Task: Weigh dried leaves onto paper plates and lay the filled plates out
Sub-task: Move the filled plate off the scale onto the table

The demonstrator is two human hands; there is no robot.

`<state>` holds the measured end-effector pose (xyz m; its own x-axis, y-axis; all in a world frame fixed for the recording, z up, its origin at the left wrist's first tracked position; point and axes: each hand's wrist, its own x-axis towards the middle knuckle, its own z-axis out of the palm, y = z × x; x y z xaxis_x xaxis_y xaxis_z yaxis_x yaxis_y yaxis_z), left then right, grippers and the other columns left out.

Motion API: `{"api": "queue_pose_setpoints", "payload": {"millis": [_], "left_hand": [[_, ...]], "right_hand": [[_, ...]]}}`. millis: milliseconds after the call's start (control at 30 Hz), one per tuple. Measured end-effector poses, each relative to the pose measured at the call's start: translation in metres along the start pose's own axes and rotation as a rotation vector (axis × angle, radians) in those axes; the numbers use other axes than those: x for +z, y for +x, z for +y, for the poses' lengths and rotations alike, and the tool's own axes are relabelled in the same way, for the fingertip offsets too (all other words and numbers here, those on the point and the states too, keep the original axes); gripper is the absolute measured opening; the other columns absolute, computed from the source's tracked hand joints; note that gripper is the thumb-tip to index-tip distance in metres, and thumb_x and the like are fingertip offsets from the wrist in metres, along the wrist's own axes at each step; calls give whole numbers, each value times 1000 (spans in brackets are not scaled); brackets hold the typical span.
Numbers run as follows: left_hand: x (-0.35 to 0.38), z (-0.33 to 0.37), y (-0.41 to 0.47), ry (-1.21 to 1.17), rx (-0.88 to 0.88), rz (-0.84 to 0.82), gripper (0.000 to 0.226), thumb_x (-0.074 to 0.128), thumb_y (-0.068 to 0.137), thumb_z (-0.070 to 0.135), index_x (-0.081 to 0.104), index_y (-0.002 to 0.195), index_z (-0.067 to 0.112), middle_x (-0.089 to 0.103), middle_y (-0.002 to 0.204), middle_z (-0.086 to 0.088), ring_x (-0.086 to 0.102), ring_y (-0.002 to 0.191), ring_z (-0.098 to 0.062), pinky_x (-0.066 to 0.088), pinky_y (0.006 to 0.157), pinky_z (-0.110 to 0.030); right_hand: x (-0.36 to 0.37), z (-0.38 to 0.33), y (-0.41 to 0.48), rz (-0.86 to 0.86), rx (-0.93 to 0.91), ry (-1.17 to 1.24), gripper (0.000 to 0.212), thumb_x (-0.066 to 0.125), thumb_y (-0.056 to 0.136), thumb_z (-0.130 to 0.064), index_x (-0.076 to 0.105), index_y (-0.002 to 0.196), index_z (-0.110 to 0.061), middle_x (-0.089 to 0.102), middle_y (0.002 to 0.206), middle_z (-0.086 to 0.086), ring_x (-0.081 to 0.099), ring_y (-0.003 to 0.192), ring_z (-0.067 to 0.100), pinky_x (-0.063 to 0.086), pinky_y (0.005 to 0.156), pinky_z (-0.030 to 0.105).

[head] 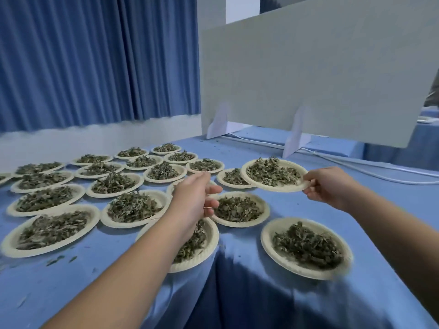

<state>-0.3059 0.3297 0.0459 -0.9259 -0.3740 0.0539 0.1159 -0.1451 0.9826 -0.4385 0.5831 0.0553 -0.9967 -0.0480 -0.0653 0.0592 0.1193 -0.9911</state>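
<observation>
Head view: my right hand (329, 186) pinches the near rim of a filled paper plate (273, 188), held level so no dried leaves (270, 173) spill, while my left hand (197, 198) hovers loosely curled and empty over the laid-out plates (237, 223), likely finding it room.

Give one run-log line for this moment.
right hand: pinches rim of round white paper plate of dried leaves | left hand: loosely curled, empty | blue tablecloth: many filled plates
</observation>
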Motion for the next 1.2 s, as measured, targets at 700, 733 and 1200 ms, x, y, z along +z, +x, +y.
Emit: {"api": "queue_pose_setpoints", "payload": {"millis": [700, 733, 1200], "left_hand": [[-16, -2, 6, -96, -9, 12, 17, 53, 98, 28, 62, 111, 22, 64, 80, -2, 49, 47, -10, 36, 42, -22], [-16, -3, 6, -99, -14, 12, 17, 53, 97, 28, 62, 110, 21, 64, 81, -2, 49, 47, -10, 35, 43, -22], [-69, 24, -15, -110, 2, 58, 16, 52, 97, 25, 65, 102, 20, 65, 70, 2, 49, 46, -9, 35, 41, -21]], "right_hand": [[-1, 52, 57, 132, 226, -89, 19, 50, 95, -1, 52, 113, 3, 50, 72, 14, 60, 56, 29, 56, 51, 31], [0, 50, 56, 123, 217, -111, 15, 49, 96, -2, 51, 110, 0, 52, 72, 16, 62, 57, 30, 57, 56, 33], [58, 4, 13, 69, -30, -362, 14, 45, 88, 1, 45, 77, -7, 51, 64, 16, 40, 37, 18, 33, 47, 26]]}}
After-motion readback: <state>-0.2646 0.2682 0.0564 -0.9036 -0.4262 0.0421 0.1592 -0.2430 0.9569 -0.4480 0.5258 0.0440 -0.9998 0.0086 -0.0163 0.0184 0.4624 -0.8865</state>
